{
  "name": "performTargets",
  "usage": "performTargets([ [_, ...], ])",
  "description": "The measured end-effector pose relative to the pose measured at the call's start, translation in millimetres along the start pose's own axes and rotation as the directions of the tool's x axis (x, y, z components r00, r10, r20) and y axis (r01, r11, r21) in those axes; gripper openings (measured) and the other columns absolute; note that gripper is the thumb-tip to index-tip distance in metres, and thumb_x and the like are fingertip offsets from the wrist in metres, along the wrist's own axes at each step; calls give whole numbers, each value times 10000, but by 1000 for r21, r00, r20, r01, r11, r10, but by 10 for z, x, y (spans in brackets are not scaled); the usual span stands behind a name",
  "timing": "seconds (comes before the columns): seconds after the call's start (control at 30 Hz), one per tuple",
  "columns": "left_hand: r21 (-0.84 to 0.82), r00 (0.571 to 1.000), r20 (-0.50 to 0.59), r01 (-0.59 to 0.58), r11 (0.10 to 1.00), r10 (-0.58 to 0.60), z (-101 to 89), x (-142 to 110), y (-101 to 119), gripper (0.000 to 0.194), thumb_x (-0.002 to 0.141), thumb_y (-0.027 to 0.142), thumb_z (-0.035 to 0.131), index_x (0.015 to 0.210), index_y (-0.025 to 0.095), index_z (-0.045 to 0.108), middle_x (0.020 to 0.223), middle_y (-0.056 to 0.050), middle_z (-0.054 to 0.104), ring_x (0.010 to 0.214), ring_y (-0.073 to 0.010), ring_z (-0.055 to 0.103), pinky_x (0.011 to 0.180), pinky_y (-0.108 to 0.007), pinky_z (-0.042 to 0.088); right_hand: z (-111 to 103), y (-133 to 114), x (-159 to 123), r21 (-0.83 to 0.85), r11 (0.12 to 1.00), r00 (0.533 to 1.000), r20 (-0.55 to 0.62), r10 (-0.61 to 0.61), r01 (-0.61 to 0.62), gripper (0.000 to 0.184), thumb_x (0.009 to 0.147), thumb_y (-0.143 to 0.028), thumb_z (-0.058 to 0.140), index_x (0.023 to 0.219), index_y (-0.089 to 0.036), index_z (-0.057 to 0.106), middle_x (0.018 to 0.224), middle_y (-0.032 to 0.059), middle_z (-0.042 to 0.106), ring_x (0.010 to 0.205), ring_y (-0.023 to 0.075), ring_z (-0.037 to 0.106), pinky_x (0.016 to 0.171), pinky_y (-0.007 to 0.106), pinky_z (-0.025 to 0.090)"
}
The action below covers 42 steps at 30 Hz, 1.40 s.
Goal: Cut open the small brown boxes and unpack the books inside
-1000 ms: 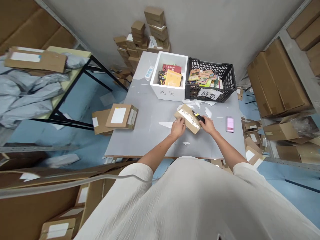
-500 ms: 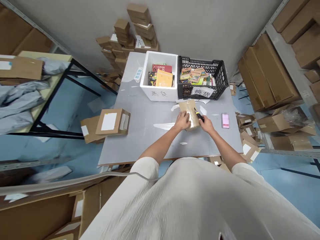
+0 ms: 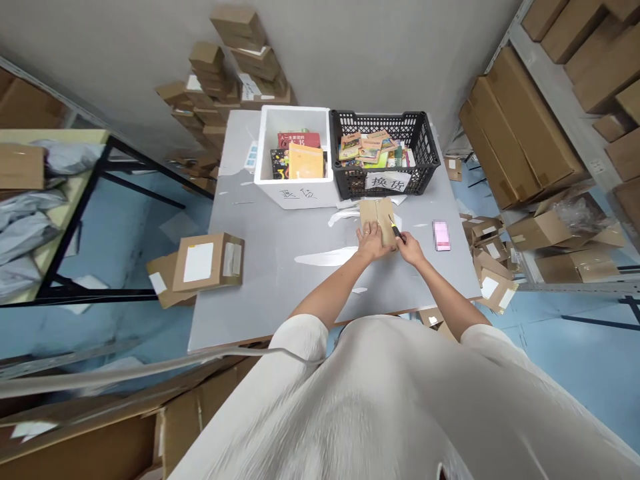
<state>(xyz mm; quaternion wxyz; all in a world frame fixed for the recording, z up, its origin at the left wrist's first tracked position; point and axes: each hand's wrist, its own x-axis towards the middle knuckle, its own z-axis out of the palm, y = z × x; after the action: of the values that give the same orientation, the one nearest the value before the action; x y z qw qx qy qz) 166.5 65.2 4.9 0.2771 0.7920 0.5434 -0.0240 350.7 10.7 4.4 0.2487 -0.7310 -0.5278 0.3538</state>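
Head view shows a person in a white shirt at a gray table (image 3: 265, 293), a cardboard parcel (image 3: 385, 219) lying just right of the frame's center. The left hand (image 3: 371, 243), fingers spread, rests on the parcel, pressing no visible grip around it. The right hand (image 3: 410, 249), at the parcel's right edge, is wrapped around a black-and-yellow cutter (image 3: 398, 233). Above them, at upper center, a white bin (image 3: 297, 195) and a black crate (image 3: 424, 175) hold books; a phone (image 3: 441, 236) lies right of the hands.
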Motion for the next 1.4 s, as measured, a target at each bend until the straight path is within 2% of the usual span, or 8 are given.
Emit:
performTargets([
  [0.2,-4,998,-53,41,999,-41,98,29,106,1244,872,756,776,1834,151,268,1933,-252,109,1799,-487,57,1413,-740,133,15,38,26,238,968,997,33,75,-81,367,1032,-554,604,1232,-260,691,1156,92,854,1170,300,805,1097,496,621],
  [0.37,-27,987,-40,153,988,-154,115,49,242,1193,901,788,709,1843,219,251,1944,-231,56,1797,-505,18,1360,-827,173,-40,44,62,423,897,989,118,86,-129,411,991,-629,691,1149,-251,650,1122,114,843,1010,276,815,936,442,663],
  [0.57,-18,980,-48,190,982,-191,48,46,313,1184,856,736,779,1838,315,268,1959,-168,7,1766,-568,67,1284,-877,284,-172,127,63,351,927,989,106,104,-135,393,990,-593,667,1191,-260,609,1160,88,819,1103,267,808,936,428,649],
  [0.8,80,998,-15,-53,995,54,-199,-51,34,1239,769,592,903,1824,336,307,1946,-179,85,1710,-587,201,1267,-767,384,-254,279,56,246,963,993,73,92,-107,436,1009,-557,590,1289,-224,625,1294,131,774,1121,270,777,1020,458,636],
  [1.03,189,936,118,-348,918,331,-358,-98,91,1287,717,513,950,1823,375,306,1916,-176,165,1680,-547,263,1281,-712,343,-382,396,277,45,993,967,-238,-93,106,517,1047,-643,568,1370,-248,643,1626,193,594,1604,350,477,1344,582,387],
  [1.13,211,878,178,-474,855,444,-388,-97,100,1243,722,473,933,1812,361,345,1905,-181,195,1667,-536,279,1283,-728,312,-433,502,277,125,987,967,-245,-64,96,549,1029,-694,569,1342,-249,646,1493,169,683,1445,350,608,1295,573,449],
  [1.27,228,816,264,-572,788,515,-357,-113,-48,1160,715,362,904,1768,348,419,1877,-192,276,1660,-516,296,1294,-751,256,-428,656,131,151,987,976,-199,85,-56,535,993,-691,612,1286,-244,636,1246,136,769,1240,341,709,1147,524,568],
  [1.4,214,814,194,-580,786,548,-276,-185,-220,975,798,303,841,1705,281,482,1796,-216,401,1638,-455,360,1299,-649,286,-418,711,46,143,987,987,-133,92,-72,490,995,-644,621,1283,-247,620,1210,132,794,1157,324,738,1065,494,603],
])
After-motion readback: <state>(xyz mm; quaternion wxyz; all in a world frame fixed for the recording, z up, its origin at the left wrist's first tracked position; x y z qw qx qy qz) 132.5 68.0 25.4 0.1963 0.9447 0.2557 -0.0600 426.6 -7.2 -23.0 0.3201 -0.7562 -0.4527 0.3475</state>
